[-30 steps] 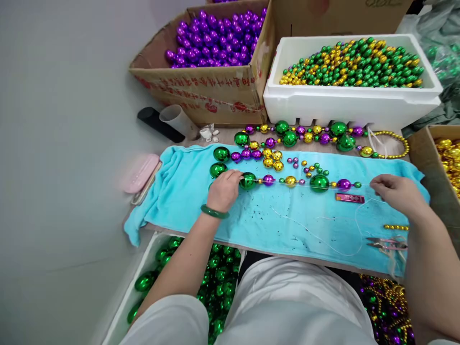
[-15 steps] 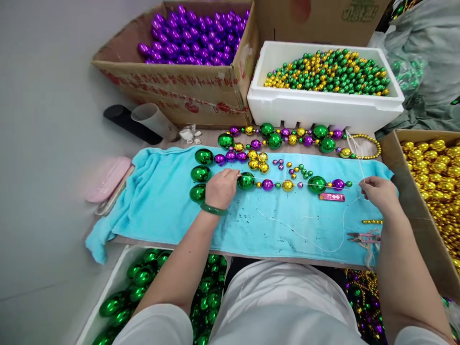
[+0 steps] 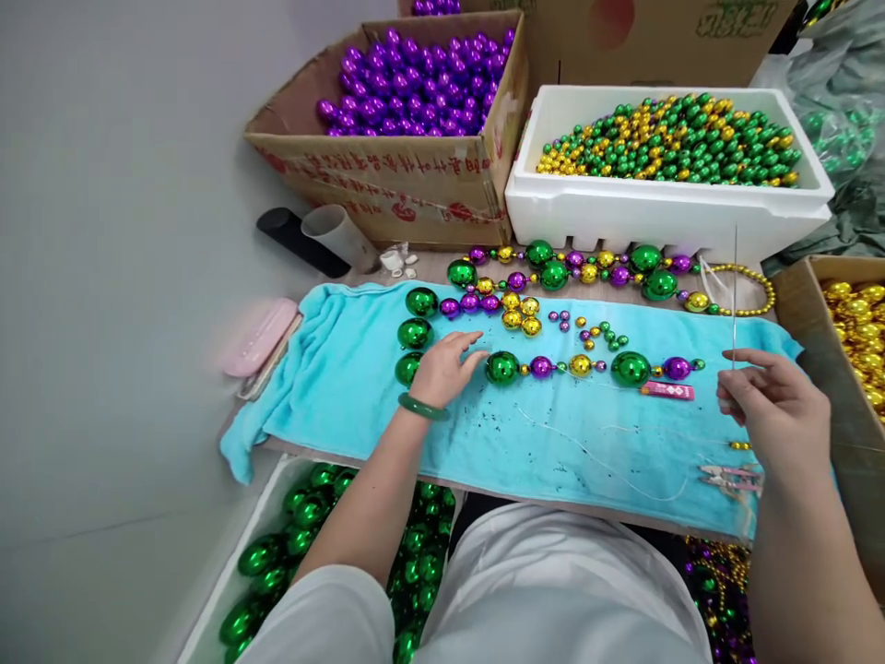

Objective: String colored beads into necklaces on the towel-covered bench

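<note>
A strand of green, purple and gold beads (image 3: 581,366) lies across a turquoise towel (image 3: 346,387). My left hand (image 3: 446,369) rests on the towel at the strand's left end, fingers stretched toward a big green bead (image 3: 501,367). A green bangle (image 3: 423,407) circles that wrist. My right hand (image 3: 771,406) hovers at the towel's right end and pinches a thin needle (image 3: 735,286) that points straight up, with clear thread trailing from it. Loose green balls (image 3: 415,332) and small beads (image 3: 595,330) lie just behind the strand.
A cardboard box of purple balls (image 3: 415,83) and a white foam box of green and gold beads (image 3: 664,138) stand behind. A finished strand (image 3: 587,263) lies before them. Gold balls (image 3: 857,323) fill a box at right. Scissors (image 3: 733,477), pink case (image 3: 259,337), pink tag (image 3: 667,391).
My right hand lifted off the towel and now holds the needle upright. My left hand opened its fingers beside the green bead. The camera view shifted sideways.
</note>
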A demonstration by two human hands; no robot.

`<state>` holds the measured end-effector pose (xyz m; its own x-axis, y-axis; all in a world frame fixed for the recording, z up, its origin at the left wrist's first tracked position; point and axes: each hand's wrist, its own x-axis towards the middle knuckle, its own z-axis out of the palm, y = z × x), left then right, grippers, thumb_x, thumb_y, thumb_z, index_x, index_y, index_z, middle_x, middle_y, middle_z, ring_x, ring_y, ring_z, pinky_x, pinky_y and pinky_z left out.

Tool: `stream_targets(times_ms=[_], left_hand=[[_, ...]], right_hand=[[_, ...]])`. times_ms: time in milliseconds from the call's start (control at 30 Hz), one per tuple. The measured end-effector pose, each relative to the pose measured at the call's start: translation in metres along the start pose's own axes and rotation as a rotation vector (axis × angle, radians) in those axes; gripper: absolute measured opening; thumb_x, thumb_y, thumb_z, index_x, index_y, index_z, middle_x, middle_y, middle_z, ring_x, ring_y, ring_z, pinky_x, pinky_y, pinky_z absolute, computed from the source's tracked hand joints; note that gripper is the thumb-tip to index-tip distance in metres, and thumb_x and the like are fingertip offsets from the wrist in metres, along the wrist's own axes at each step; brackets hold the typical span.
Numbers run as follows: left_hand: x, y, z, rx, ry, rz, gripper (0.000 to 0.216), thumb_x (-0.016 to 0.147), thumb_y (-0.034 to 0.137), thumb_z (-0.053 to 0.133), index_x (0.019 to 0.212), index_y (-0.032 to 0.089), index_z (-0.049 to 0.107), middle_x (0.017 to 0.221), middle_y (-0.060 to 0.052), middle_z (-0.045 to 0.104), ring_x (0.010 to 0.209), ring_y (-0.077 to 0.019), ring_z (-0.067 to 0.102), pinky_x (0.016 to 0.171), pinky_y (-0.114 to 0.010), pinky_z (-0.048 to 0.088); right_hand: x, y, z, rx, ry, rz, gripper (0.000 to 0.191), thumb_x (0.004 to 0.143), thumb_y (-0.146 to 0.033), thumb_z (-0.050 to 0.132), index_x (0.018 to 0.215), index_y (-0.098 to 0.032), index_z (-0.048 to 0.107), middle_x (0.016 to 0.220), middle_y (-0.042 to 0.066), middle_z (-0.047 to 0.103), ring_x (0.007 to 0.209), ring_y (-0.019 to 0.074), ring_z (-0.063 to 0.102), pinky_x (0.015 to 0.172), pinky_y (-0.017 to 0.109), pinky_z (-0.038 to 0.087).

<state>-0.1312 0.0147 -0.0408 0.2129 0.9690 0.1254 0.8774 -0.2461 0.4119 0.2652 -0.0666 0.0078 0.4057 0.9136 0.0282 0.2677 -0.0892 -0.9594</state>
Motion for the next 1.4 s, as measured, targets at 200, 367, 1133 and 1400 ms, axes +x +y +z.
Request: stream_targets(times_ms=[200, 367, 1133, 1400], left_hand=[[0.017, 0.016, -0.026, -0.041, 0.034, 0.121, 0.031, 0.088, 0.029, 0.051, 0.114, 0.018, 0.065, 0.111, -0.009, 0.066, 0.095, -0.0181, 0.061, 0.085, -0.034, 0.050], [0.067, 0.069, 0.005, 0.172, -0.059, 0.362, 0.027, 0.091, 0.022, 0.045, 0.102, 0.016, 0.069, 0.099, -0.009, 0.069, 0.096, -0.0215, 0.057, 0.088, -0.037, 0.046], [0.060, 0.109, 0.006, -1.673, -0.339, -0.309, 0.018, 0.082, 0.018, 0.063, 0.100, 0.016, 0.066, 0.094, -0.005, 0.070, 0.077, -0.0088, 0.063, 0.069, -0.021, 0.047], [0.053, 0.105, 0.005, -1.746, -0.327, -0.311, 0.019, 0.084, 0.014, 0.058, 0.099, 0.017, 0.070, 0.093, -0.005, 0.070, 0.076, -0.0073, 0.063, 0.071, -0.021, 0.048]], right_hand=[[-0.036, -0.005, 0.016, 0.144, -0.061, 0.009, 0.022, 0.076, -0.026, 0.072, 0.098, -0.021, 0.073, 0.058, -0.002, 0.058, 0.048, 0.0088, 0.051, 0.039, 0.020, 0.035], [-0.043, 0.001, 0.037, 0.260, -0.087, 0.058, 0.019, 0.077, -0.025, 0.071, 0.095, -0.022, 0.075, 0.057, -0.002, 0.056, 0.047, 0.0075, 0.048, 0.038, 0.020, 0.033], [-0.062, 0.023, 0.046, 0.153, -0.148, 0.053, 0.018, 0.077, -0.030, 0.069, 0.091, -0.021, 0.077, 0.057, -0.001, 0.056, 0.050, 0.0090, 0.043, 0.045, 0.024, 0.036], [-0.063, 0.020, 0.050, 0.103, -0.187, 0.013, 0.017, 0.078, -0.031, 0.068, 0.090, -0.023, 0.077, 0.059, -0.001, 0.059, 0.052, 0.0089, 0.047, 0.047, 0.023, 0.039]])
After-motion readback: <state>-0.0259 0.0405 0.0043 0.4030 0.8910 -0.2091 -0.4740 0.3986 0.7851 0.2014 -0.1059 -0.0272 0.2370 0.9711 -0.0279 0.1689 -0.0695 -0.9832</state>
